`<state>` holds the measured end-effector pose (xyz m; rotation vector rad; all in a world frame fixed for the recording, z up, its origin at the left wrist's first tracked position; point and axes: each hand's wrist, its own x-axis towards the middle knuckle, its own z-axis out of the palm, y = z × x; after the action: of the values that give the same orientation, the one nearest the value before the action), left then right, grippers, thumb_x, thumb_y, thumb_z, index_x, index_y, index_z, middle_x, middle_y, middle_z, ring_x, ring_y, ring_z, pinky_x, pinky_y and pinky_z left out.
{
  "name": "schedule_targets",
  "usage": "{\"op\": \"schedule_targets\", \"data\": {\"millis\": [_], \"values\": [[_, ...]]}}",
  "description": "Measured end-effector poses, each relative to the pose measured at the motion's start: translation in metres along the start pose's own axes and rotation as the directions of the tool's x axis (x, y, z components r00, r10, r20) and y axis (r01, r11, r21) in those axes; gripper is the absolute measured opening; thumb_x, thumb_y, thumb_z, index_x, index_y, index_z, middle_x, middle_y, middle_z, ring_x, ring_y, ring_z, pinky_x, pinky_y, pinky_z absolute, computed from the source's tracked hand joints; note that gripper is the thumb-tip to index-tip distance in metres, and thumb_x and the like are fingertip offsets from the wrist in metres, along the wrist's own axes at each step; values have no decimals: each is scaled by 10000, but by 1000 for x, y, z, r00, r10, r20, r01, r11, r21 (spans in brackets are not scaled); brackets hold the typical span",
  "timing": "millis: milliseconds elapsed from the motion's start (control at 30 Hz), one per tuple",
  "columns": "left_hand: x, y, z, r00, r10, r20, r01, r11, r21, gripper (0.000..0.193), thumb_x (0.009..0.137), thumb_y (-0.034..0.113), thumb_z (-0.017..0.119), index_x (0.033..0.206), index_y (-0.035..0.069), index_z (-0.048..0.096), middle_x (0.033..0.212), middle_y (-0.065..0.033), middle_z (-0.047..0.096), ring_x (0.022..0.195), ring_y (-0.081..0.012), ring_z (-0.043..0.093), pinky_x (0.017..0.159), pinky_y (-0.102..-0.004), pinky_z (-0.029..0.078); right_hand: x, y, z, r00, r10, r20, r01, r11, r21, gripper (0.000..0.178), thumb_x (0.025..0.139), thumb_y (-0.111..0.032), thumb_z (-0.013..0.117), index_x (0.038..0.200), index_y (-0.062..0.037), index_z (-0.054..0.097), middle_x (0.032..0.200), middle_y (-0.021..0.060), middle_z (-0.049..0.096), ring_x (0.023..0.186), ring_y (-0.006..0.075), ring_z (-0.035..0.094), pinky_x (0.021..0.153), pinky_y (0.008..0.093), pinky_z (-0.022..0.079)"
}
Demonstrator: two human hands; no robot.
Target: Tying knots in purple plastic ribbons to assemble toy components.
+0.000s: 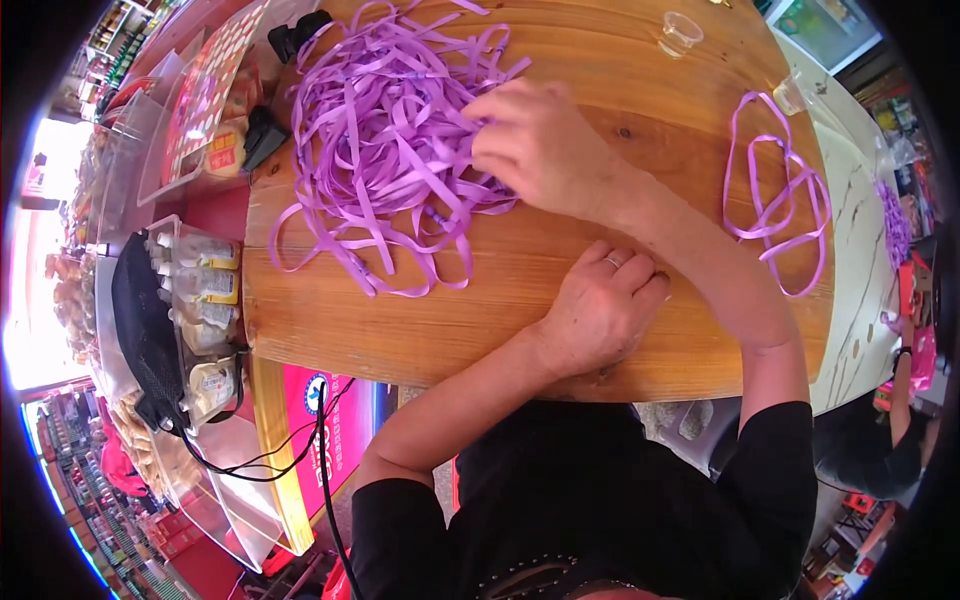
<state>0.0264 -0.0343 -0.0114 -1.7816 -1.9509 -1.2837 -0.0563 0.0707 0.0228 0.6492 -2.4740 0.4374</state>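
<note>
A large tangled heap of flat purple lanyard straps (390,130) covers the far left of the wooden table, with small darker bits along some of them. My right hand (535,145) reaches across to the heap's right edge. Its fingers are loosely bent and apart, their tips by the nearest loops. Close to the table's near edge rests my left hand (605,305), a ring on one finger. Those fingers curl inward, hiding whatever may be in them. Apart from the heap, a few looped purple straps (770,190) lie at the table's right side.
Clear plastic cups (680,35) stand at the far right of the table (450,340). Along its left side are a rack of small bottles (208,270), a black mesh bag (145,330) and dangling black cables (322,430). Another person's arm (900,385) shows at far right.
</note>
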Motion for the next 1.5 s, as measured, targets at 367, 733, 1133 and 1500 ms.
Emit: {"op": "schedule_targets", "data": {"millis": [367, 733, 1133, 1500], "values": [[6, 6, -12, 994, 83, -68, -89, 992, -94, 210, 679, 15, 665, 882, 0, 613, 789, -99, 563, 674, -260, 542, 613, -358, 442, -23, -24, -155, 768, 639, -22, -140, 202, 969, 80, 889, -46, 538, 932, -3, 590, 849, 43, 627, 827, 115, 591, 720, 234, 470], [23, 21, -23, 905, -308, -294, 248, 943, -223, 283, 775, -3, 628, 1044, -27, 544, 910, -154, 541, 778, -283, 532, 724, -312, 442, -92, -41, -131, 757, 627, 182, -95, -169, 981, 409, 927, -77, 457, 1320, 14, 389, 900, 56, 569, 905, 189, 566, 757, 307, 492], [11, 33, -29, 703, -705, 93, 589, 505, -631, 110, 879, 18, 539, 886, -17, 643, 735, 34, 500, 696, -49, 444, 603, -196, 342, -129, 3, -158, 669, 732, -124, 359, -172, 918, 328, 883, -69, 528, 1209, -36, 513, 1002, 126, 622, 994, 231, 575, 901, 375, 467], [32, -18, -69, 953, -277, 123, 123, 725, 677, 162, 841, 55, 549, 960, -31, 619, 965, -142, 602, 878, -324, 555, 795, -382, 422, -150, 0, -148, 505, 826, -251, -117, 354, 928, 395, 837, -11, 608, 1215, -102, 543, 856, 63, 656, 846, 146, 647, 699, 250, 518]]}}
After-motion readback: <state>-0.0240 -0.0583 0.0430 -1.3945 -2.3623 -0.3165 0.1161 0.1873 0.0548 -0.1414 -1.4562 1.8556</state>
